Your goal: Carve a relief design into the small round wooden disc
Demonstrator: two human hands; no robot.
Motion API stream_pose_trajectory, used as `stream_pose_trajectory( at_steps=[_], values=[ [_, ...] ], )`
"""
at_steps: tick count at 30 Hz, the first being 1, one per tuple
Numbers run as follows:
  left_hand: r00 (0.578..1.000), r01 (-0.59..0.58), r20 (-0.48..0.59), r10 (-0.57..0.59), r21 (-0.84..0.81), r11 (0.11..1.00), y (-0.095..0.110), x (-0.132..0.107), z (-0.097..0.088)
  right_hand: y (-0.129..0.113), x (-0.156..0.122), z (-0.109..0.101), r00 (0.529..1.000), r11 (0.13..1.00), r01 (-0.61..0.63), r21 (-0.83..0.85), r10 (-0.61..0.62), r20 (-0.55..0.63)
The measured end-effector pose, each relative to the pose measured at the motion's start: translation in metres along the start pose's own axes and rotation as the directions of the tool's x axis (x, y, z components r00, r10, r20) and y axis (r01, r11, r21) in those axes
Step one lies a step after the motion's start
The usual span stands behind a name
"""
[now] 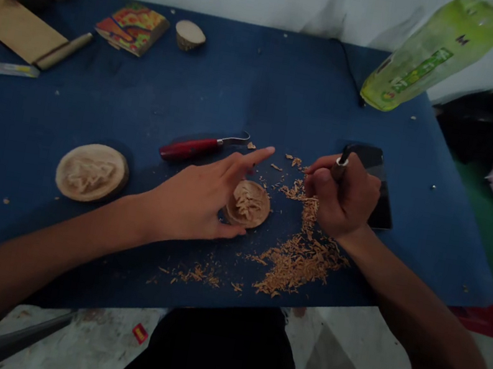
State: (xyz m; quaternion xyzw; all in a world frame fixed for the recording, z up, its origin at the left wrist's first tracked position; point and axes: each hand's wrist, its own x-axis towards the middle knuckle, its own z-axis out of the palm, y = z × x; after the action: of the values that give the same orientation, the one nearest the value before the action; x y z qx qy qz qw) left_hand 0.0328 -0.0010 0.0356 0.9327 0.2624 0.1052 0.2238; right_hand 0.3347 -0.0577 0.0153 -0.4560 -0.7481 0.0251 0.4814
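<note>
My left hand [197, 198] lies around a small round wood slice [250, 204] with carved relief, its thumb at the near edge and its index finger stretched out above. The curled fingers behind are partly hidden. My right hand [344, 194] is closed round a slim carving tool [339, 167] with a metal collar and a dark end pointing up, held above the table, apart from the slice. What the tool's lower end looks like is hidden by the fingers. A red-handled hook knife [193, 148] lies just beyond my left hand.
Wood shavings [302, 263] are heaped near the table's front edge. A larger carved slice [92, 172] sits at left. A phone [376, 184] lies under my right hand. Farther back are a green bottle [433, 58], a colourful box [132, 29], a cut wood piece [189, 35] and a yellow cutter [1, 68].
</note>
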Motion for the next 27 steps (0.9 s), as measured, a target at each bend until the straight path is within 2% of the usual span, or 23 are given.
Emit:
stream_pose_trajectory(
  at_steps=[1,5,9,14,19,22,25,26,27],
  values=[
    [0.999,-0.038,-0.021,0.036,-0.076,0.996,-0.004,-0.001,0.005,0.000,0.000,0.000,1.000,1.000,-0.004,-0.021,0.004,-0.001],
    [0.991,-0.117,-0.086,0.101,-0.212,0.970,-0.017,0.000,0.023,0.002,0.003,0.000,1.000,0.997,-0.005,-0.083,0.006,0.010],
    [0.975,-0.194,-0.174,0.140,-0.343,0.919,-0.023,0.000,0.035,0.006,0.008,-0.002,0.996,0.994,0.033,-0.101,-0.025,0.082],
    [0.948,-0.291,-0.246,0.202,-0.416,0.861,-0.028,-0.002,0.047,0.003,0.007,-0.008,0.985,0.992,0.068,-0.111,-0.049,0.164],
    [0.931,-0.324,-0.300,0.207,-0.423,0.846,-0.031,-0.003,0.053,-0.007,0.005,-0.009,0.966,0.977,0.129,-0.171,-0.085,0.246],
    [0.932,-0.318,-0.303,0.198,-0.427,0.846,-0.031,-0.003,0.053,-0.019,0.007,-0.014,0.968,0.964,0.140,-0.228,-0.084,0.238],
    [0.941,-0.309,-0.270,0.206,-0.429,0.849,-0.027,-0.004,0.049,-0.044,0.005,-0.030,0.963,0.952,0.119,-0.283,-0.041,0.266],
    [0.946,-0.302,-0.245,0.212,-0.430,0.851,-0.024,-0.005,0.046,-0.053,0.003,-0.037,0.951,0.944,0.085,-0.318,0.019,0.309],
    [0.954,-0.283,-0.225,0.200,-0.445,0.850,-0.021,-0.006,0.043,-0.063,-0.001,-0.045,0.916,0.948,0.060,-0.313,0.073,0.395]
  ],
)
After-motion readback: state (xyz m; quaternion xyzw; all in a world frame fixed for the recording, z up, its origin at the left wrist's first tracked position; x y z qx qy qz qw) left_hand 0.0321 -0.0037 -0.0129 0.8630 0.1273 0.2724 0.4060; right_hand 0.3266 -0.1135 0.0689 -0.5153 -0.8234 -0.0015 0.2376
